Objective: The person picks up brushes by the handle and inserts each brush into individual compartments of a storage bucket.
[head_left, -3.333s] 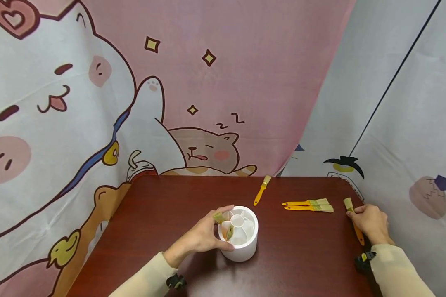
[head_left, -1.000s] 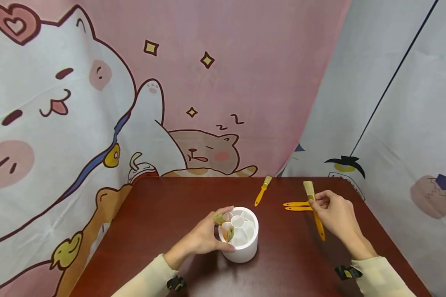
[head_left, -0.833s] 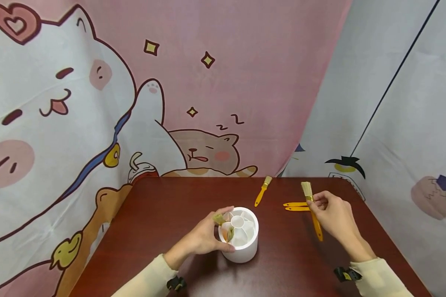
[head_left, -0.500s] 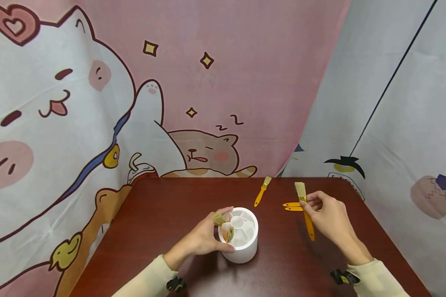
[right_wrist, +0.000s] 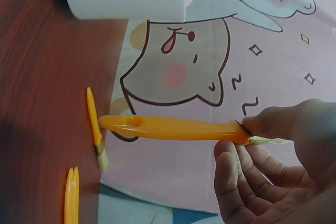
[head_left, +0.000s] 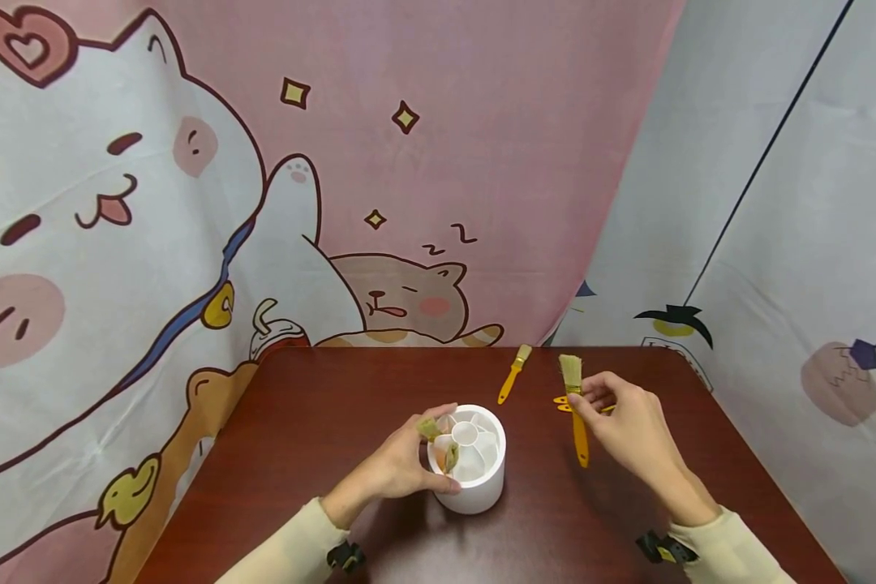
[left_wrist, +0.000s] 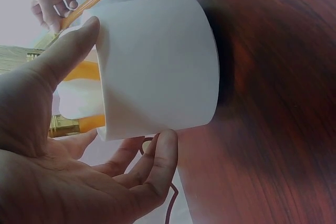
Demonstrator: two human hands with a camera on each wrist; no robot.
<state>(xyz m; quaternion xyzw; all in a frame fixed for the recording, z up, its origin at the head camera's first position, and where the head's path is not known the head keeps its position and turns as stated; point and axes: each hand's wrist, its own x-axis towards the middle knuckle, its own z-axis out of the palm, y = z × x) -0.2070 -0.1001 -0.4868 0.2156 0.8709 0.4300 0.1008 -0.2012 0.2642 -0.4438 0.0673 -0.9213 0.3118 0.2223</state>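
My left hand [head_left: 394, 464] grips the rim and side of a white round caddy [head_left: 485, 489] with compartments around a central ring. Two brushes [head_left: 451, 457] stand in its left side, bristles up; their orange handles show past the rim in the left wrist view. To the right of the caddy, my right hand [head_left: 631, 422] pinches a yellow-handled paintbrush [head_left: 580, 438] between thumb and fingers at the metal band. That brush is held above the table, bristles up, handle end down. In the right wrist view, its handle [right_wrist: 178, 128] points toward the table.
A yellow paintbrush [head_left: 511, 381] lies on the table behind the caddy. Two more paintbrushes [right_wrist: 72, 195] lie side by side, partly hidden behind my right hand in the head view. A printed cloth [head_left: 518, 162] hangs behind the dark red table [head_left: 321, 397].
My right hand has picked the paintbrush up from the table's right edge and carried it left, past the two lying brushes, toward the caddy. The left hand and caddy have stayed put.
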